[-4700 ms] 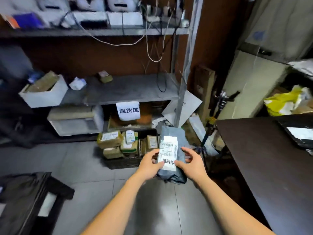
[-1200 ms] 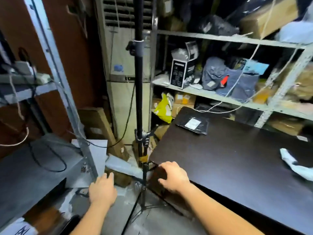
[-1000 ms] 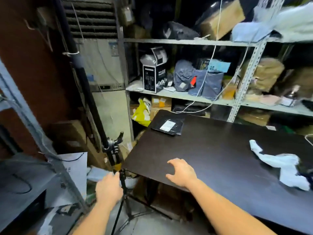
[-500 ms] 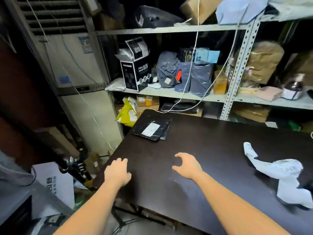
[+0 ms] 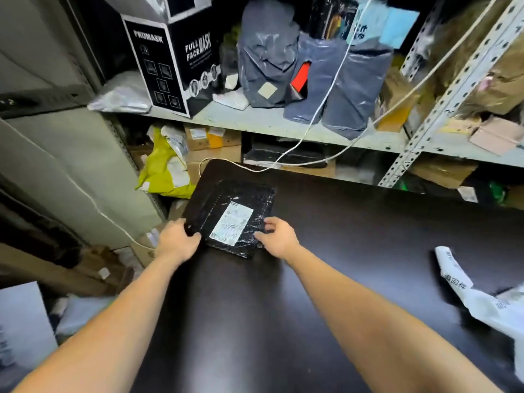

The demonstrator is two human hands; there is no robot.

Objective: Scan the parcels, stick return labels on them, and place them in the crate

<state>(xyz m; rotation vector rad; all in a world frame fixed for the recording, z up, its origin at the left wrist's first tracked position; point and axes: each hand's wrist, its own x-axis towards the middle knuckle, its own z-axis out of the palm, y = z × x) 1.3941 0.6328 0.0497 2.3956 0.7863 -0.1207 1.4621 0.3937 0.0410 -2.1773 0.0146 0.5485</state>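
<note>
Dark table [image 5: 368, 236], black parcel [image 5: 226, 199], label [image 5: 232, 224] unreadable

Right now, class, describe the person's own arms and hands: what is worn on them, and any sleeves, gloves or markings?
The left hand and the right hand are bare: no gloves, and no rings show. The left forearm and the right forearm are bare too, with no sleeve, watch or band in view up to the picture's edge. No markings show.
</note>
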